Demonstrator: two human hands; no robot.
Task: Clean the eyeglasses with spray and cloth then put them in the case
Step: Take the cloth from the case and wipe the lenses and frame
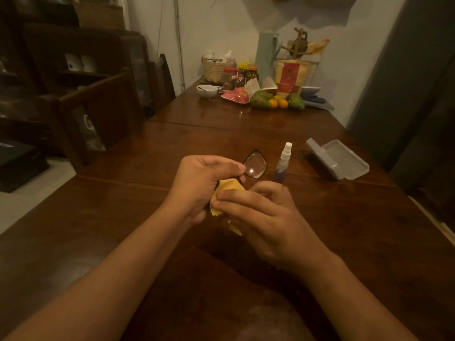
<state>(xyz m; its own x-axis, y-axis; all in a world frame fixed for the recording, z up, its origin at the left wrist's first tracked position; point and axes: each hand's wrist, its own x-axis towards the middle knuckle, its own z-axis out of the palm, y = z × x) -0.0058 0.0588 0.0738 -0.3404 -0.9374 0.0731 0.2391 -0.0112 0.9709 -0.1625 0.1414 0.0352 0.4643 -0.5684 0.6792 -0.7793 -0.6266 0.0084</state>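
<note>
left grip (204, 183) clamps the glasses (254, 166), right grip (258, 210) pinches the cloth (229, 187) at centre; hard rubbing may bend them or topple the spray (283, 166).

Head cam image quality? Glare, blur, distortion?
Head view: dim, warm light, soft overall; small glare spot on the exposed lens of the black-framed eyeglasses; wide-angle stretching toward the frame corners; far-end table clutter blurred; the yellow cloth, gripped by left hand and right hand, reads clearly.

Dim warm light falls on a dark wooden tabletop (187, 134) running far toward a pale wall (221, 25), dark wooden chairs (98, 94) and shelving (37, 57) at left, a grey door (406, 82) at right.
</note>
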